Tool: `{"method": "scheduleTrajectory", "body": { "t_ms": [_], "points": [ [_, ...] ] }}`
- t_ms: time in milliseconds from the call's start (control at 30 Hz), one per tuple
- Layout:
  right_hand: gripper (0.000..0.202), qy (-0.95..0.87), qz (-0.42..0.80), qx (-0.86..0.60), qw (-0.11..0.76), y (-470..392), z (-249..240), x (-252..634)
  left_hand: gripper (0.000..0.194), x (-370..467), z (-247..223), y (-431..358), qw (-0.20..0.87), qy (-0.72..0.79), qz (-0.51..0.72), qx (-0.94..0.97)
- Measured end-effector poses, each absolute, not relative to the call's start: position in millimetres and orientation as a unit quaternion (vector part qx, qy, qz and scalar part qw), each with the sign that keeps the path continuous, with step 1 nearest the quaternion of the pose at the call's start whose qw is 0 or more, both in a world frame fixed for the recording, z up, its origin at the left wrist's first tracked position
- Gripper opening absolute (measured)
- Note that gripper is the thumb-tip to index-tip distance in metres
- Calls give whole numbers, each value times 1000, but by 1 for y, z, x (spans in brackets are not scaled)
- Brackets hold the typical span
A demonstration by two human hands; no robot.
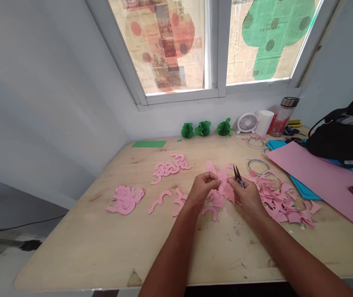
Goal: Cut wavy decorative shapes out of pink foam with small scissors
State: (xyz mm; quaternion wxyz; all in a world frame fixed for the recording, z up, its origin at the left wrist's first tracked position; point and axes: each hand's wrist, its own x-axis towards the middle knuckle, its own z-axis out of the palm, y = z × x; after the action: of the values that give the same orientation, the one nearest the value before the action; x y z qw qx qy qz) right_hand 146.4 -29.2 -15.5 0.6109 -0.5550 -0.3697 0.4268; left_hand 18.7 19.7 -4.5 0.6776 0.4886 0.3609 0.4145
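Both hands meet over the wooden table (108,247), around a pink paper piece (227,189). My left hand (203,187) pinches its left edge between thumb and fingers. My right hand (247,196) holds the piece's right side with the thumb and also carries small scissors (237,175), whose dark blades point up and away. Curved pink cutouts lie under and beside the hands, among them a wavy strip (161,199) to the left. A heap of pink scraps (283,202) spreads right of my right hand.
Pink cutouts form a pile (126,199) at left and a cluster (170,168) farther back. Green paper ornaments (203,128), a small fan (247,123) and a bottle (284,116) stand by the wall. Tape rings (257,166), a pink sheet (318,181) and a black bag (340,140) lie right.
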Motion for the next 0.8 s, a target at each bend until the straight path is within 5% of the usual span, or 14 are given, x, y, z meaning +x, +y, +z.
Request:
{"method": "scheduleTrajectory", "body": {
  "t_ms": [800],
  "points": [
    [29,-337,425,-549,636,-27,-20,142,19,34,-16,11,680,373,447,445]
  ]
}}
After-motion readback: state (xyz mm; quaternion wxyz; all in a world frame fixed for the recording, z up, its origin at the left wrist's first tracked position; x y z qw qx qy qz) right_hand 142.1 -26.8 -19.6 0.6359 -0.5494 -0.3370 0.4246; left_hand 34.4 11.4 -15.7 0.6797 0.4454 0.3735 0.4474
